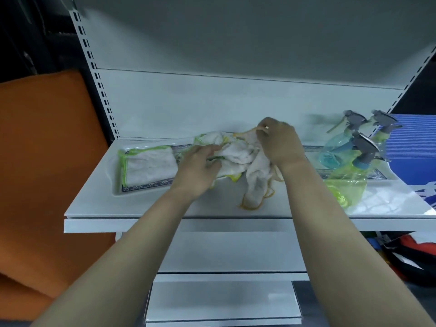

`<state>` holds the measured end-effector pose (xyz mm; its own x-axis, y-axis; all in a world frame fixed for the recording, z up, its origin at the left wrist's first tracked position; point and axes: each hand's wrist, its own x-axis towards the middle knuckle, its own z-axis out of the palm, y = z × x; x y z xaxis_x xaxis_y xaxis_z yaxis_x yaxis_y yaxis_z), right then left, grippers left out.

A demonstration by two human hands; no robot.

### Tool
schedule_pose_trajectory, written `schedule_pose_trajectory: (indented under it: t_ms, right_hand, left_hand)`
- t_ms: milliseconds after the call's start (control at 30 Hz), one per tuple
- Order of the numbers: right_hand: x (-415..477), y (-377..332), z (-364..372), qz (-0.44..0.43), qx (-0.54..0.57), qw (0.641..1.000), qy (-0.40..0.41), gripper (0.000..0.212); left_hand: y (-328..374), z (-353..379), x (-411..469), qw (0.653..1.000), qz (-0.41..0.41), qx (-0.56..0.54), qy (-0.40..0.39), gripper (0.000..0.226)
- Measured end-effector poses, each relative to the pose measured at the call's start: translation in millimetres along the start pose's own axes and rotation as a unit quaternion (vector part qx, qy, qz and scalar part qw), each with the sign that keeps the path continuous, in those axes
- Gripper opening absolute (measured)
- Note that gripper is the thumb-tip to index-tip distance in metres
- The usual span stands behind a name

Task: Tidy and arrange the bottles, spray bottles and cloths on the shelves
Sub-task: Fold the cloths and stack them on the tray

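Note:
A heap of white cloths (240, 154) with yellow and orange edging lies crumpled on a long white tray (146, 186) on the shelf. My left hand (198, 168) grips a cloth at the heap's left side. My right hand (278, 140) pinches the orange-edged corner of a cloth and lifts it above the heap; that cloth hangs down over the tray's front. A folded white cloth with green edging (148, 165) lies flat at the tray's left end. Three spray bottles stand at the right: two blue ones (335, 152) behind and a green one (349, 185) in front.
The white shelf (94, 208) has a slotted upright (101, 90) at its left and a grey back panel. Lower white shelves (224, 300) sit beneath. An orange panel (42, 161) stands at the left, a blue board (412, 149) at the right.

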<state>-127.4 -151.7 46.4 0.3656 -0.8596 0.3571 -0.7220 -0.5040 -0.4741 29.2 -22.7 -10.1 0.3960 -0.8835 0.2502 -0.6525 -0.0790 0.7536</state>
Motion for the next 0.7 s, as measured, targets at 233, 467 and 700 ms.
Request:
schedule_pose_trajectory:
  t_ms: [233, 467, 700]
  right_hand:
    - [4.0, -54.0, -70.5, -0.159, 0.206, 0.964, -0.06, 0.011]
    - [3.9, -85.6, -84.2, -0.239, 0.344, 0.898, -0.132, 0.015]
    - [1.1, -83.7, -67.0, -0.174, 0.263, 0.9, -0.302, 0.051]
  left_hand:
    - [62.0, -7.9, 6.5, 0.969, -0.01, -0.248, 0.018, 0.081]
    - [87.9, -59.6, 5.1, 0.915, -0.018, -0.39, 0.102, 0.032]
    - [80.4, -109.3, -16.5, 0.89, -0.027, -0.435, 0.135, 0.023]
